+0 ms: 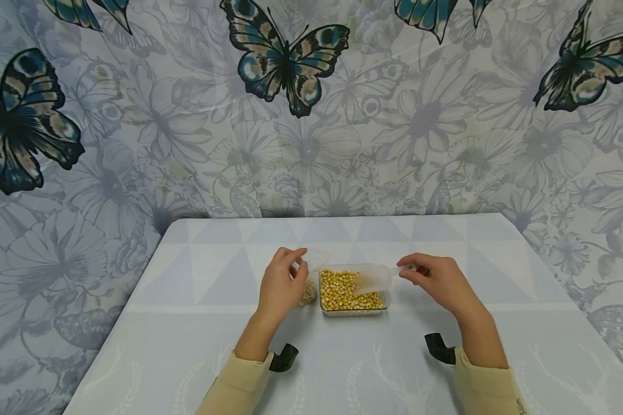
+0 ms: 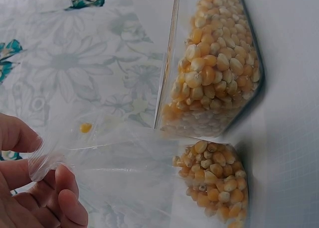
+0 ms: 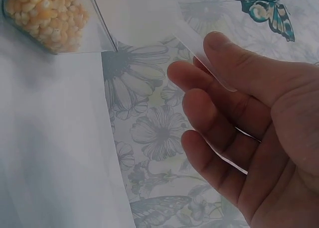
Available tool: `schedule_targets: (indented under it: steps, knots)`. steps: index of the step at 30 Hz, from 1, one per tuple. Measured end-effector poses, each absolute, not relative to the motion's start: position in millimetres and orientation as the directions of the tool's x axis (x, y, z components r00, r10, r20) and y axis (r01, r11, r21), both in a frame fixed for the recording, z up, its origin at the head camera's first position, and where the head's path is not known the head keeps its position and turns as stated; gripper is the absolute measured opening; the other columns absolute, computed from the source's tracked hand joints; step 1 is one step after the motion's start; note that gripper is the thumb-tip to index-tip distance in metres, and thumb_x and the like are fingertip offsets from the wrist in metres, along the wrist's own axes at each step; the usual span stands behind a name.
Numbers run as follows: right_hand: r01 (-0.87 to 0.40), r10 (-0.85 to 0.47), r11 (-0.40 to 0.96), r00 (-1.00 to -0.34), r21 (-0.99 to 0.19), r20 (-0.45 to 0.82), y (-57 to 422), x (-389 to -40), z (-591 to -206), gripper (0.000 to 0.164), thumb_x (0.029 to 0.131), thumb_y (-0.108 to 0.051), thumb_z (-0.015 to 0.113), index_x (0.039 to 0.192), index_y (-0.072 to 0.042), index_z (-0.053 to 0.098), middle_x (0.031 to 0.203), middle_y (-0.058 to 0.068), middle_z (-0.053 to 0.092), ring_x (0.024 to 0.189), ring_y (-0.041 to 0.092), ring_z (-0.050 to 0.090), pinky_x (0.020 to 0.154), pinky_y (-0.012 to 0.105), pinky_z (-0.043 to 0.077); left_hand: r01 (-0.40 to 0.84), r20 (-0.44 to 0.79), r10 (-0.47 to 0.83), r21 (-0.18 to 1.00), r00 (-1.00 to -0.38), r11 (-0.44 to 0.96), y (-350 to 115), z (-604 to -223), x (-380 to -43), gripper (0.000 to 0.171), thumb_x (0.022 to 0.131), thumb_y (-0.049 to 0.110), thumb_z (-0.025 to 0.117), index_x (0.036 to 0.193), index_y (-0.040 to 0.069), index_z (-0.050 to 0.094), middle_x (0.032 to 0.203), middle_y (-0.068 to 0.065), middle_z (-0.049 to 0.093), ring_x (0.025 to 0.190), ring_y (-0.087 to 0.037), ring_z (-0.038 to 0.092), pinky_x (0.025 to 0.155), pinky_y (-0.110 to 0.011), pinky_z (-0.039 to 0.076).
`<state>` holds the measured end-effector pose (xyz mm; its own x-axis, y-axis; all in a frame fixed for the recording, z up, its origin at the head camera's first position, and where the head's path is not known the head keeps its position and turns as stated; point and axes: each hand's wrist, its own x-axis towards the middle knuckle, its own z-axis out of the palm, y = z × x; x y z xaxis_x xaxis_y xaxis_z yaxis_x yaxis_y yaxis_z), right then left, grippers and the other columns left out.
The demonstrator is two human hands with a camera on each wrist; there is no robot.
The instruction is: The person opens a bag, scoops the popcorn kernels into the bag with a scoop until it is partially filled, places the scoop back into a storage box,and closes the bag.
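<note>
My left hand (image 1: 282, 285) pinches the top edge of a clear plastic bag (image 2: 119, 161) between thumb and fingers. Corn kernels (image 2: 217, 180) fill the bottom of the bag, which stands on the table. A single kernel (image 2: 85, 127) shows higher up, near the bag's mouth. Just right of the bag is a clear rectangular container (image 1: 354, 313) holding a heap of yellow corn kernels (image 1: 338, 289). Between thumb and index finger, my right hand (image 1: 438, 280) pinches the handle of a translucent scoop (image 1: 376, 278). The scoop's bowl lies over the right part of the container, overlapping the kernels in the head view.
The pale table (image 1: 363, 360) carries a pattern of triangles and leafy sprigs. Behind it hangs a floral cloth (image 1: 316, 167) with printed butterflies. Black curved pieces (image 1: 284, 358) stick out from both sleeve cuffs, above the table's near part.
</note>
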<state>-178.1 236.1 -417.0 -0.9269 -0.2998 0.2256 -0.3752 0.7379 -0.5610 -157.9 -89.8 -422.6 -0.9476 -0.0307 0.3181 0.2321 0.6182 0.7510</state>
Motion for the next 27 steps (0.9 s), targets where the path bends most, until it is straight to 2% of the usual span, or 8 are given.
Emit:
schedule_targets:
  steps: [7, 15, 23, 27]
  knots:
    - [-0.391, -0.317, 0.730, -0.920, -0.561, 0.229, 235, -179, -419, 0.018, 0.088, -0.016, 0.075, 0.106, -0.014, 0.074, 0.081, -0.002, 0.072, 0.067, 0.007, 0.060, 0.060, 0.023, 0.049, 0.234, 0.322, -0.033, 0.752, -0.946, 0.616, -89, -422, -158, 0.032, 0.096, 0.014, 0.058, 0.126, 0.008, 0.069, 0.098, -0.003, 0.061, 0.068, -0.008, 0.050, 0.054, -0.023, 0.038]
    - [-0.384, -0.315, 0.742, -0.923, -0.549, 0.220, 230, -181, -423, 0.014, 0.087, -0.019, 0.076, 0.101, -0.018, 0.075, 0.083, -0.004, 0.071, 0.065, 0.002, 0.054, 0.058, 0.023, 0.046, 0.228, 0.311, -0.031, 0.757, -0.950, 0.612, -89, -423, -158, 0.032, 0.096, 0.014, 0.058, 0.126, 0.007, 0.069, 0.098, -0.003, 0.060, 0.069, -0.009, 0.050, 0.054, -0.023, 0.038]
    - [-0.364, -0.318, 0.732, -0.930, -0.576, 0.184, 226, -182, -428, 0.013, 0.088, -0.017, 0.074, 0.101, -0.015, 0.074, 0.081, -0.004, 0.070, 0.063, 0.004, 0.054, 0.058, 0.023, 0.047, 0.234, 0.309, -0.024, 0.768, -0.951, 0.596, -89, -423, -160, 0.032, 0.096, 0.012, 0.058, 0.126, 0.006, 0.069, 0.098, -0.004, 0.060, 0.070, -0.009, 0.051, 0.055, -0.023, 0.039]
    - [-0.351, -0.325, 0.714, -0.933, -0.605, 0.157, 226, -184, -433, 0.015, 0.089, -0.017, 0.073, 0.103, -0.012, 0.073, 0.080, 0.002, 0.070, 0.064, 0.011, 0.059, 0.059, 0.024, 0.048, 0.236, 0.303, -0.019, 0.780, -0.953, 0.579, -90, -424, -160, 0.032, 0.096, 0.011, 0.058, 0.126, 0.007, 0.069, 0.098, -0.004, 0.060, 0.070, -0.009, 0.050, 0.054, -0.023, 0.039]
